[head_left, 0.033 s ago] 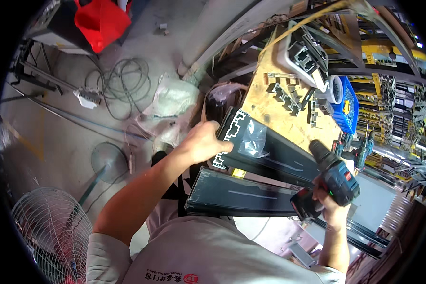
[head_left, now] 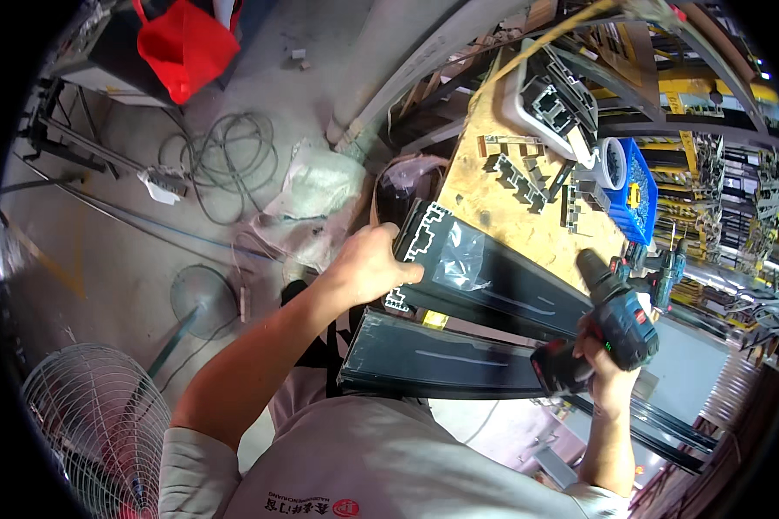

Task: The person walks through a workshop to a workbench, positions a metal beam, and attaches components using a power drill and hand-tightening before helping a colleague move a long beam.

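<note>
My left hand [head_left: 365,266] is closed round the cut end of a black aluminium profile [head_left: 515,290], thumb on the near side and fingers over the far edge. White, jagged outlines show at that cut end. A small clear plastic bag [head_left: 460,256] lies on the profile's upper face. In my right hand [head_left: 611,381] is a cordless drill [head_left: 625,329], gripped by its handle above the profiles, its nose toward the far side. Nearer my body runs a second black profile [head_left: 441,355], with a pale streak along it. A yellow piece [head_left: 434,320] shows between the two profiles.
Short profile offcuts [head_left: 517,177] sit on a wooden bench [head_left: 476,195], beside a white tray [head_left: 515,112] of larger pieces and a blue bin [head_left: 639,195]. Another drill [head_left: 666,272] stands at right. A wire-caged fan [head_left: 95,424] and coiled cable [head_left: 234,160] are at left.
The drill and my right hand sit very slightly lower. The held profile end has shifted a touch to the left with my left hand. Both grips are the same.
</note>
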Demonstrator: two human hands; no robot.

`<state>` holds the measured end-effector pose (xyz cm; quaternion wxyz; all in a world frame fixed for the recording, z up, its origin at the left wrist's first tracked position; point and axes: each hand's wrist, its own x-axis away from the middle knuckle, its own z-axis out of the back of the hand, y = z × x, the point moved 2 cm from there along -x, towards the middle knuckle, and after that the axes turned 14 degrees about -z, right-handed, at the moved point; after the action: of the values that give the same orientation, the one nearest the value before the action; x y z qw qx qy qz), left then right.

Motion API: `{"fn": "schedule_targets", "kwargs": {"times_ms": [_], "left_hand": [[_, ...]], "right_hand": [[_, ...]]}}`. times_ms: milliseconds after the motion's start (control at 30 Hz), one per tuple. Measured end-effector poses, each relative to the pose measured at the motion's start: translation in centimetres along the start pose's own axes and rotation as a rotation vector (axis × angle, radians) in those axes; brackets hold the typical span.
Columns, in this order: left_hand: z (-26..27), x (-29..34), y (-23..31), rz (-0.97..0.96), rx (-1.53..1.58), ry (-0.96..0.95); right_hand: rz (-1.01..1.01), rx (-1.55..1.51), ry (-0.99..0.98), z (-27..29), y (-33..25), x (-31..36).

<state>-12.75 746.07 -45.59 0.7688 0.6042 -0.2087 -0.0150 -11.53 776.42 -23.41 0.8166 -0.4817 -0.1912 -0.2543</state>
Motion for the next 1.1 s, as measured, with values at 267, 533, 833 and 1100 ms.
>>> {"fn": "schedule_targets", "kwargs": {"times_ms": [267, 533, 833, 1100], "left_hand": [[-3.7, 0.6, 2.5, -0.083, -0.489, 0.262], [-4.6, 0.5, 4.5, 0.065, -0.312, 0.400], [-3.4, 3.3, 5.3, 0.001, -0.032, 0.583], [-9.6, 2.9, 11.0, -0.103, 0.482, 0.453]], "right_hand": [[0.497, -0.361, 0.384, 5.5, 6.7, -12.5], [0.615, -0.278, 0.405, 9.6, 11.9, -20.4], [0.415, -0.277, 0.263, 8.1, 14.4, -20.9], [0.707, 0.283, 0.524, 9.0, 14.4, -7.5]]}}
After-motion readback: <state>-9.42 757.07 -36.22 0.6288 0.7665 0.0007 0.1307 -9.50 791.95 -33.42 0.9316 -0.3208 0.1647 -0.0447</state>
